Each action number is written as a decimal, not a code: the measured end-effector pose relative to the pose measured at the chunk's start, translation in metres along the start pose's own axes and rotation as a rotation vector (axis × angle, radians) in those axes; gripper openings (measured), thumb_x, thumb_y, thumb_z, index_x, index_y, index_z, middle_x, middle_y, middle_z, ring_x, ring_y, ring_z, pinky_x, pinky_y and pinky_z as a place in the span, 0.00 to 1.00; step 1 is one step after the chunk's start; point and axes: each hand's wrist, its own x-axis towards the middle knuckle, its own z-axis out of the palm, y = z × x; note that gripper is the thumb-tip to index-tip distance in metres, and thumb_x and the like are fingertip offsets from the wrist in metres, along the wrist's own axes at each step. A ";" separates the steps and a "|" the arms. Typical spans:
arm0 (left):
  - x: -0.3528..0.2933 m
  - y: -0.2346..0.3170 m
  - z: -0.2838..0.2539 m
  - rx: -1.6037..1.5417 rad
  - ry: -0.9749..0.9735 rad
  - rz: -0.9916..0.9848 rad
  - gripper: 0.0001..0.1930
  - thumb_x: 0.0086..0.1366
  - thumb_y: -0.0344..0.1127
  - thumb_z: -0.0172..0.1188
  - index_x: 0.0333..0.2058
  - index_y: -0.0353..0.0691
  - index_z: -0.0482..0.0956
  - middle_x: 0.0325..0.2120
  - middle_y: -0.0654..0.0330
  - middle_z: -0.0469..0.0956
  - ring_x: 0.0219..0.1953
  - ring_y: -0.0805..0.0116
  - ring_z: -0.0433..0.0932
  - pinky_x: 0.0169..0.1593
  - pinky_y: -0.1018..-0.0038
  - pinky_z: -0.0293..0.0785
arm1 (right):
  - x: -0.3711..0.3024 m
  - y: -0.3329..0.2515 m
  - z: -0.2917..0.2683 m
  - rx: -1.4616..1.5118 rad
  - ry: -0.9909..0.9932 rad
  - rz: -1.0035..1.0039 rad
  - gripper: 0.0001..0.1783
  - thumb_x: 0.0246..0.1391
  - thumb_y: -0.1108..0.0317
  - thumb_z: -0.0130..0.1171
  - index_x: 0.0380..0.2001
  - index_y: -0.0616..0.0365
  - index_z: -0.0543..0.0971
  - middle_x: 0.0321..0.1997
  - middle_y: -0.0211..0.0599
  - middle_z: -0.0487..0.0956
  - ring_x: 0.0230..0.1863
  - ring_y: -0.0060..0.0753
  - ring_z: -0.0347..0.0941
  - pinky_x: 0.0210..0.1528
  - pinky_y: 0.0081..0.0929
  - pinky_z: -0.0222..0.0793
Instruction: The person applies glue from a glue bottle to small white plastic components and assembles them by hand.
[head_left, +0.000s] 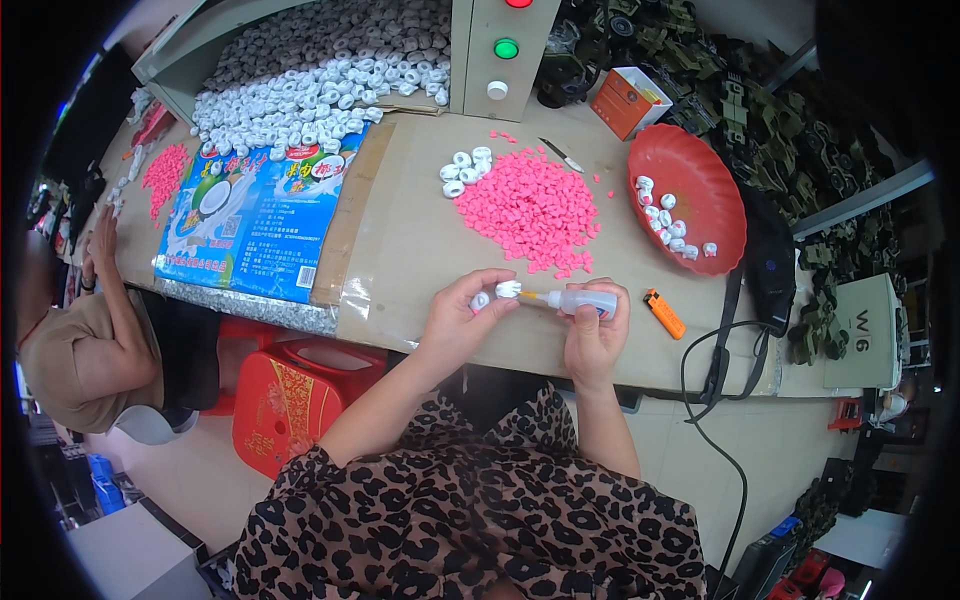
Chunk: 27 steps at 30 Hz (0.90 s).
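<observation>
My left hand [462, 318] is closed on a small white rounded plastic piece [508, 289], pinched at the fingertips. A second white piece [480, 301] shows between its thumb and fingers. In my right hand [595, 345] lies a small translucent squeeze bottle [585, 301], held sideways. Its thin yellow-orange nozzle [534, 295] points left and reaches the pinched piece; whether it touches I cannot tell. Just beyond both hands spreads a pile of small pink pieces [530, 205]. Several loose white pieces [461, 172] sit at its far left edge.
A red scalloped bowl [715, 190] holds several white pieces with pink parts. Near it lie an orange lighter [664, 314], a knife [562, 155] and a black cable [690, 375]. White pieces [290, 105] are heaped at the far left. Another person [95, 340] sits left, near a red stool [285, 410].
</observation>
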 end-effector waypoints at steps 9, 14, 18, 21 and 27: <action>0.000 -0.002 -0.001 0.028 0.008 0.005 0.14 0.52 0.26 0.56 0.39 0.34 0.70 0.27 0.69 0.70 0.28 0.85 0.64 0.31 0.88 0.62 | 0.000 0.000 0.000 0.003 -0.003 0.014 0.18 0.47 0.60 0.54 0.33 0.60 0.62 0.31 0.36 0.65 0.28 0.24 0.64 0.29 0.17 0.61; 0.000 0.001 0.000 0.033 0.002 -0.003 0.13 0.52 0.26 0.56 0.39 0.34 0.70 0.27 0.69 0.70 0.28 0.84 0.64 0.31 0.88 0.62 | 0.000 0.001 -0.001 0.014 -0.010 0.023 0.18 0.46 0.60 0.55 0.33 0.60 0.63 0.31 0.35 0.65 0.29 0.24 0.64 0.30 0.18 0.61; 0.000 -0.001 0.000 0.038 0.012 0.000 0.14 0.52 0.26 0.56 0.39 0.34 0.71 0.27 0.69 0.70 0.27 0.84 0.64 0.31 0.88 0.62 | 0.000 0.001 0.000 0.011 -0.019 0.017 0.18 0.46 0.60 0.55 0.33 0.60 0.62 0.32 0.35 0.65 0.30 0.24 0.64 0.30 0.17 0.62; 0.000 -0.001 0.000 0.035 0.018 -0.008 0.14 0.52 0.26 0.56 0.39 0.34 0.71 0.27 0.69 0.70 0.27 0.84 0.65 0.30 0.88 0.62 | 0.000 0.002 0.000 -0.025 -0.015 -0.002 0.18 0.46 0.60 0.54 0.34 0.59 0.62 0.32 0.36 0.65 0.31 0.24 0.64 0.30 0.17 0.62; 0.000 0.002 0.001 0.035 0.024 -0.018 0.13 0.52 0.26 0.56 0.39 0.34 0.71 0.26 0.69 0.70 0.26 0.85 0.64 0.29 0.88 0.62 | -0.002 0.006 -0.001 -0.123 -0.019 -0.077 0.18 0.47 0.60 0.53 0.34 0.60 0.61 0.32 0.37 0.65 0.31 0.25 0.65 0.30 0.18 0.64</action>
